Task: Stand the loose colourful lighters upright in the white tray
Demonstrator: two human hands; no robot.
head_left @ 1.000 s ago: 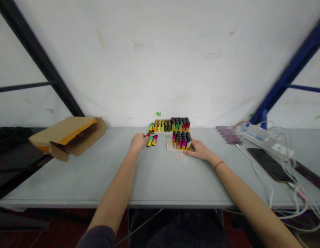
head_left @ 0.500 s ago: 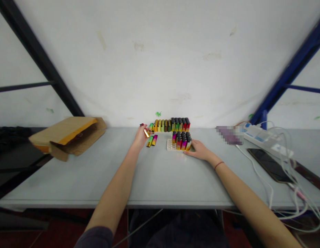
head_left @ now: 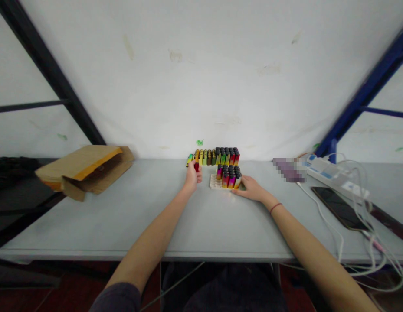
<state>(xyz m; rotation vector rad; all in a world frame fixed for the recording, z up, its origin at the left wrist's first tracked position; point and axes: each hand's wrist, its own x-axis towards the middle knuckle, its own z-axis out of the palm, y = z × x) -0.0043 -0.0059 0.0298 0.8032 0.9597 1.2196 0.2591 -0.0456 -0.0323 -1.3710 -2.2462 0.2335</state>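
Observation:
My left hand (head_left: pixel 192 178) stands at the front of the table, its fingers closed on a lighter (head_left: pixel 196 167) with a red end. My right hand (head_left: pixel 250 189) lies flat, its fingertips against the right side of a white tray (head_left: pixel 215 183). Several upright gradient-coloured lighters (head_left: pixel 227 177) stand in the tray. Behind it stands a long row of upright lighters (head_left: pixel 217 157), with one more lighter (head_left: pixel 189 160) tilted at its left end. My left hand hides the table spot where loose lighters lay.
On the grey table (head_left: pixel 123 216), a brown cardboard envelope (head_left: pixel 86 171) lies at the left. At the right are a pixelated object (head_left: pixel 287 170), a white power strip (head_left: pixel 331 174), a dark phone (head_left: pixel 339 208) and tangled white cables (head_left: pixel 360 225). A white wall stands behind.
My left hand has moved right and lower in the view, from the row's left end to in front of it. It now covers the loose lighters. My right hand has not visibly moved.

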